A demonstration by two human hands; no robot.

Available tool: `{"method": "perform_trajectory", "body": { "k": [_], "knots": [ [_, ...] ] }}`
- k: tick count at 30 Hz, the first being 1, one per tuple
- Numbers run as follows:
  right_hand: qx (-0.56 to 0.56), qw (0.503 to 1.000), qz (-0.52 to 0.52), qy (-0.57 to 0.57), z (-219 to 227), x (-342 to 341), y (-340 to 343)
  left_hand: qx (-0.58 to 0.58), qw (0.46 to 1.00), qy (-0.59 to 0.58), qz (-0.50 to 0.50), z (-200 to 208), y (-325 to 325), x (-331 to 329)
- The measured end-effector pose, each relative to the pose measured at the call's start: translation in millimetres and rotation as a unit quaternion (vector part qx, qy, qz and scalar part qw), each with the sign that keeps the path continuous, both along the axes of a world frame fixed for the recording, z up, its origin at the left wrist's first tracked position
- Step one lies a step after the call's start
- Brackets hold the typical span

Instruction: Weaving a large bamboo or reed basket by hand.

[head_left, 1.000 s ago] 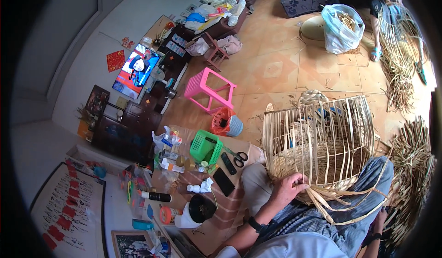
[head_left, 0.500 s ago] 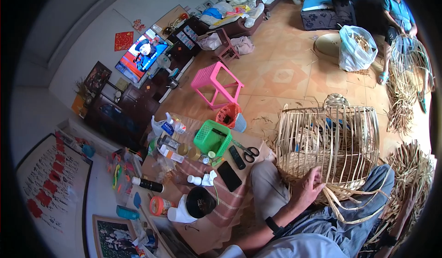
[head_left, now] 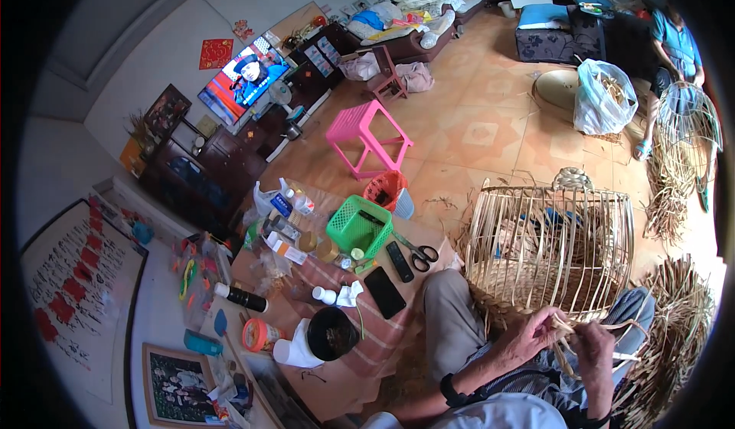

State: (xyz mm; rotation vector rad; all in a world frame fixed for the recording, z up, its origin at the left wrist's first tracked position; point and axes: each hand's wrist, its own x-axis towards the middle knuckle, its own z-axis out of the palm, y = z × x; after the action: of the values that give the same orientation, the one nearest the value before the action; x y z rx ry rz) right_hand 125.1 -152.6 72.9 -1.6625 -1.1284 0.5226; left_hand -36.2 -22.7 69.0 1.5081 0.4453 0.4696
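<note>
On my lap lies a half-woven basket [head_left: 498, 282], its pale upright strips standing in an open cage above a braided band. Against its near edge, my left hand [head_left: 536, 332] pinches pale flat weaving strips [head_left: 565, 326]. Close by on the right, my right hand [head_left: 594, 352] has its fingers closed on the same strips. Loose strip ends curve out past my right hand over my knee. Exactly how the strips cross between my fingers is too small to tell.
At my left, a table holds a green basket [head_left: 360, 226], scissors [head_left: 423, 256], a phone [head_left: 384, 292] and bottles. Beyond are a pink stool [head_left: 369, 137] and a lined bin [head_left: 388, 193]. Loose straw [head_left: 674, 329] lies at my right. Another person [head_left: 677, 54] sits far right.
My right hand has come up into view and grips the strips. My left hand has moved right and down along the basket edge to meet it. The view has shifted slightly.
</note>
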Motion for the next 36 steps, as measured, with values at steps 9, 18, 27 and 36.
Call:
{"method": "perform_trajectory", "body": {
  "k": [9, 18, 27, 36],
  "knots": [
    [-0.026, 0.994, 0.053, -0.097, 14.7, -12.0, 8.6, -0.076, 0.996, 0.047, 0.025, -7.7, 1.0, -8.5],
    [-0.018, 0.992, 0.075, -0.102, 0.4, -21.7, 13.7, -0.054, 0.996, 0.061, 0.021, -9.7, -1.9, -8.2],
    [-0.02, 0.995, 0.076, -0.059, 2.0, -22.4, 10.7, 0.11, 0.993, 0.048, 0.013, -21.2, 0.6, -12.1],
    [-0.061, 0.995, 0.064, 0.05, -21.3, -17.1, 10.9, 0.157, 0.976, 0.093, 0.119, -59.9, 5.1, -23.6]
  ]
}}
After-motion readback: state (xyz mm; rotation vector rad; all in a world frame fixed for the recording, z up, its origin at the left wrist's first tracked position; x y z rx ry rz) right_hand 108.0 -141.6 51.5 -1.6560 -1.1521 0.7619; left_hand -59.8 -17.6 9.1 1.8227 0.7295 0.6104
